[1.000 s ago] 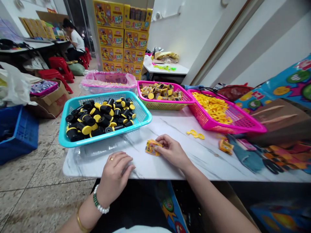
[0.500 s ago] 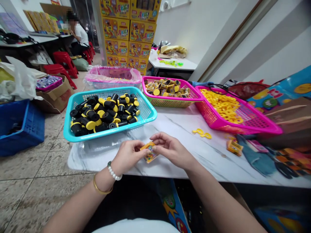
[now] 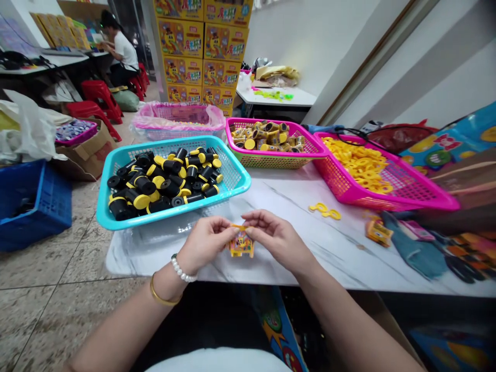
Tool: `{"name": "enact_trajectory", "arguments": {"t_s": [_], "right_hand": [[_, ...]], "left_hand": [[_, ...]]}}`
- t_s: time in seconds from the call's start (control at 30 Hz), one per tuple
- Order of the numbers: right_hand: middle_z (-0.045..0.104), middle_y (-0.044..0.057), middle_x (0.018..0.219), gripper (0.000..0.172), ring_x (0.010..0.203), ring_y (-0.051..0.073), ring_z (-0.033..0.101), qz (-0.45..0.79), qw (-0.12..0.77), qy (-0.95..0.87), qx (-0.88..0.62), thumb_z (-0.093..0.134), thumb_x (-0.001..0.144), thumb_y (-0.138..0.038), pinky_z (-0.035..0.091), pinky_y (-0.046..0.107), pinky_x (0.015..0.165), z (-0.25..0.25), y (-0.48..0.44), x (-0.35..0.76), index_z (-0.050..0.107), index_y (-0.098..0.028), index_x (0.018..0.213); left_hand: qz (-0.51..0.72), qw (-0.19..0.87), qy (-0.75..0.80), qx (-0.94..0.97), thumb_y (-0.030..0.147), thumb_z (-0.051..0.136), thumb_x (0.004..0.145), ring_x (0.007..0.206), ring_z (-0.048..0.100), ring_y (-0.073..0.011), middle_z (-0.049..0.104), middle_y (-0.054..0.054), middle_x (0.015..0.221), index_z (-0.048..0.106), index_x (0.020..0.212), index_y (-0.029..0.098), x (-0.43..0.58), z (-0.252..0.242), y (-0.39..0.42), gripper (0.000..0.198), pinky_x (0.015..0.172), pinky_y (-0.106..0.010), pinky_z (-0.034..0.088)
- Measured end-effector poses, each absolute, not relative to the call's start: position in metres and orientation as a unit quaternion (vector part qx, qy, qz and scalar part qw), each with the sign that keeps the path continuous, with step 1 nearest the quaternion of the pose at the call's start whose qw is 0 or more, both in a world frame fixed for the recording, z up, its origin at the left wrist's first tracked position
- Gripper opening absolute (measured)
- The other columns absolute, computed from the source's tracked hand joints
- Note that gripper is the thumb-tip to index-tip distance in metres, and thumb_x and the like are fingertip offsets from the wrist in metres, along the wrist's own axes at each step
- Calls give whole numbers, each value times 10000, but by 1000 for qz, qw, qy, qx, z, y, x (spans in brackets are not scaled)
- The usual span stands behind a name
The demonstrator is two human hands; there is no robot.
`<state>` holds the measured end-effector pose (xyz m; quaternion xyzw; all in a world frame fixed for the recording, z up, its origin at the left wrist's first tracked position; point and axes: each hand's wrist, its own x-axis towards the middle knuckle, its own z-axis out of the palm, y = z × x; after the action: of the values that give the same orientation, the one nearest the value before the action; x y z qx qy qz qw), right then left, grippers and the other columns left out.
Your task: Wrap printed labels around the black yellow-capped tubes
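Note:
A small yellow printed sticker sheet (image 3: 242, 245) hangs between my two hands just above the white marble table (image 3: 294, 206). My left hand (image 3: 205, 242) pinches its upper left edge, fingers closed. Pinching the upper right edge is my right hand (image 3: 277, 238), also closed. Behind my hands stands a teal basket (image 3: 116, 219) full of black rollers with yellow caps (image 3: 163, 181).
A pink basket of labelled yellow rollers (image 3: 271, 142) and a pink basket of yellow rings (image 3: 364, 165) stand at the back right. Two loose yellow rings (image 3: 325, 210) and another small yellow piece (image 3: 377, 232) lie on the table. A blue crate (image 3: 34, 206) is on the floor, left. A person sits far back.
My right hand lifted the sticker sheet off the table. My left hand rose from the table edge and took its other edge. The sheet has turned from flat to hanging upright.

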<state>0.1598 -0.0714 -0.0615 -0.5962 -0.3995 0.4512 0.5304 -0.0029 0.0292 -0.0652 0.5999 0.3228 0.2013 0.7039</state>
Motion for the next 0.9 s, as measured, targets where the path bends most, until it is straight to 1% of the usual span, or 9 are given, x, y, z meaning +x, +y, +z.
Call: {"name": "enact_trajectory", "arguments": {"t_s": [0.1, 0.2, 0.27, 0.37, 0.43, 0.53, 0.6, 0.77, 0.9], "right_hand": [[736, 72, 980, 447, 892, 205, 711, 479, 554, -355, -581, 801, 770, -435, 592, 348, 798, -67, -76, 148, 627, -196, 1104], [741, 69, 1008, 386, 882, 192, 706, 487, 567, -344, -569, 808, 768, -403, 582, 333, 818, -71, -83, 138, 649, -186, 1045], [736, 43, 931, 317, 809, 165, 690, 486, 559, -356, -569, 800, 773, -376, 574, 298, 764, -70, -84, 141, 667, -181, 986], [730, 21, 842, 281, 712, 139, 667, 566, 458, -414, -547, 790, 763, -314, 548, 256, 657, -63, -75, 163, 691, -165, 979], [750, 26, 869, 317, 713, 145, 682, 610, 377, -449, -533, 783, 733, -253, 541, 248, 635, -57, -62, 184, 706, -161, 1027], [774, 25, 943, 388, 773, 170, 709, 588, 300, -512, -550, 722, 708, -184, 547, 255, 666, -48, -39, 212, 732, -184, 1096], [779, 7, 922, 405, 768, 168, 701, 533, 228, -587, -565, 667, 703, -138, 532, 241, 665, -42, -24, 222, 762, -202, 1092], [746, 6, 825, 456, 679, 141, 641, 436, 38, -720, -539, 604, 697, -63, 468, 214, 600, -27, 1, 223, 728, -170, 1123], [666, -11, 749, 395, 628, 120, 574, 401, -5, -766, -502, 621, 732, -76, 412, 204, 547, -16, 5, 211, 609, -131, 1123]], "left_hand": [[279, 748, 350, 490, 455, 826, 671, 495, 541, -90, 657, -11, 632, 673, 755, 122, 0, -71, 21, 376, 484, -215, 439], [309, 779, 353, 415, 495, 869, 606, 563, 613, -129, 688, -33, 712, 665, 787, 126, 0, -74, 8, 459, 508, -244, 510], [281, 792, 343, 421, 523, 841, 642, 622, 640, -154, 691, -45, 744, 670, 810, 129, -4, -73, 1, 461, 519, -255, 527], [184, 755, 311, 546, 502, 731, 786, 646, 631, -160, 695, -58, 749, 709, 869, 128, -18, -71, -7, 384, 551, -262, 519], [164, 659, 310, 666, 435, 685, 846, 665, 625, -162, 705, -64, 769, 732, 928, 136, -30, -70, -10, 314, 602, -273, 510], [240, 466, 330, 785, 349, 680, 861, 767, 647, -193, 718, -77, 851, 732, 1016, 149, -44, -73, -12, 258, 689, -299, 506], [282, 393, 329, 811, 331, 672, 871, 785, 651, -198, 712, -77, 858, 725, 1023, 150, -48, -76, -11, 243, 695, -300, 504], [294, 376, 338, 811, 337, 653, 883, 762, 658, -183, 717, -85, 901, 711, 1057, 137, -31, -77, 1, 271, 666, -284, 502], [244, 425, 358, 795, 301, 715, 809, 701, 653, -175, 745, -87, 917, 721, 1056, 132, -4, -73, 14, 300, 660, -289, 493]]}}
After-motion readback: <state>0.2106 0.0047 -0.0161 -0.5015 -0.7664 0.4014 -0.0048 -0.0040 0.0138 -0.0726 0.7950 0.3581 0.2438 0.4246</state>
